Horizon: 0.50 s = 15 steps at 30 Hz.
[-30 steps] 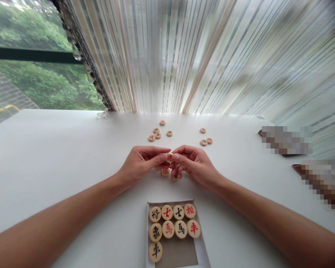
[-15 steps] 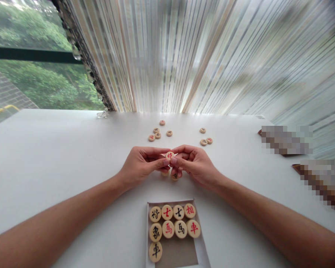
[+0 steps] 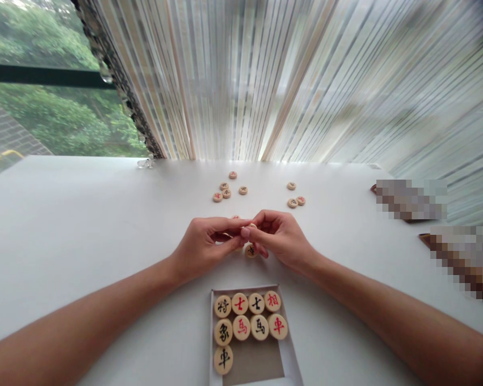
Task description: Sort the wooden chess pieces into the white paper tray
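My left hand (image 3: 205, 241) and my right hand (image 3: 284, 236) meet above the table's middle, fingertips closed together on one round wooden piece (image 3: 252, 227), mostly covered by the fingers. Just below the fingertips a piece with a black character (image 3: 250, 250) lies on the table, and a red-marked one (image 3: 235, 218) peeks out behind my left fingers. Nearer to me stands an open white box (image 3: 292, 354) with rows of round pieces, among them a red-marked one (image 3: 278, 326) and a black-marked one (image 3: 223, 359) at the front left.
Several loose pieces (image 3: 243, 190) lie farther back on the white table (image 3: 84, 225), and a few more (image 3: 291, 186) at the back right. Two brown-edged objects, partly pixelated, rest at the right (image 3: 424, 238). A string curtain (image 3: 225, 80) hangs behind the table.
The piece between my fingers has turned and shifted slightly right, so its red character no longer shows. My left fingers now reach farther over it.
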Available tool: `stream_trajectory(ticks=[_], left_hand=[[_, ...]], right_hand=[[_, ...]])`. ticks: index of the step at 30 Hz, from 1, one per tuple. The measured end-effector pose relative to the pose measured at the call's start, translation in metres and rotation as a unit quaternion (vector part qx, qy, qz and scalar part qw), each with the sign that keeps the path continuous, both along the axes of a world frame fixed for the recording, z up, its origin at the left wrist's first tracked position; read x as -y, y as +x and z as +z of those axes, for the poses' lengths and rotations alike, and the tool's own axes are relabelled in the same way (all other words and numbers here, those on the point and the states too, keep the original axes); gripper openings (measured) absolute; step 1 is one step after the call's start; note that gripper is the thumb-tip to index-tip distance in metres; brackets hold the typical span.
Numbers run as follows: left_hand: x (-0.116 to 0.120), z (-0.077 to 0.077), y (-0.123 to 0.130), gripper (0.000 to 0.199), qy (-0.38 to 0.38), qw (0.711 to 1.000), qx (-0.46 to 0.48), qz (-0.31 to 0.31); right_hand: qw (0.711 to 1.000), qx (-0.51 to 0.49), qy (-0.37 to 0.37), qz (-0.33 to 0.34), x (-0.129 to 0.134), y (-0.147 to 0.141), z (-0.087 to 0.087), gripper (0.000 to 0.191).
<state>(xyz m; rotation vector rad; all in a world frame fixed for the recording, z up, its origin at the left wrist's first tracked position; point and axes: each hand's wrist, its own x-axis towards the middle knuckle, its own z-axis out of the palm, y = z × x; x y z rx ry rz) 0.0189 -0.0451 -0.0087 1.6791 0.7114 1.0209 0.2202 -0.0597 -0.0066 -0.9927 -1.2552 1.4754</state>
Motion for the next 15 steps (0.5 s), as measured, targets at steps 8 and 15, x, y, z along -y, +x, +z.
stream_trajectory(ticks=[8,15], left_hand=[[-0.0032,-0.0011,-0.0008,0.033,-0.042,0.999,0.031,0.015],[-0.0042,0.0002,0.0008,0.033,-0.052,0.997,0.048,-0.006]], right_hand=[[0.999,-0.038,0.01,0.03,-0.0014,0.0019,-0.0005,0.036],[0.998,-0.047,-0.002,0.031,-0.002,0.0011,-0.0022,0.038]])
